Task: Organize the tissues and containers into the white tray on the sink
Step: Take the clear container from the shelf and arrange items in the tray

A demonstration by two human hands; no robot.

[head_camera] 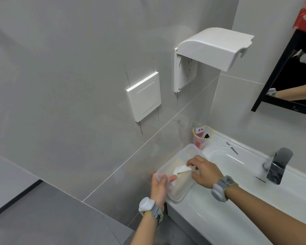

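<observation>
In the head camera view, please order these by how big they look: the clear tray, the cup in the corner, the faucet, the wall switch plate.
1. Clear tray, held by the left hand
2. Wall switch plate
3. Faucet
4. Cup

Faucet and cup look nearly alike, so their order is unsure.

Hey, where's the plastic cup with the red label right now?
In the head view the plastic cup stands upright at the sink's back left corner, against the wall, just behind the tray and left of the faucet.
</observation>
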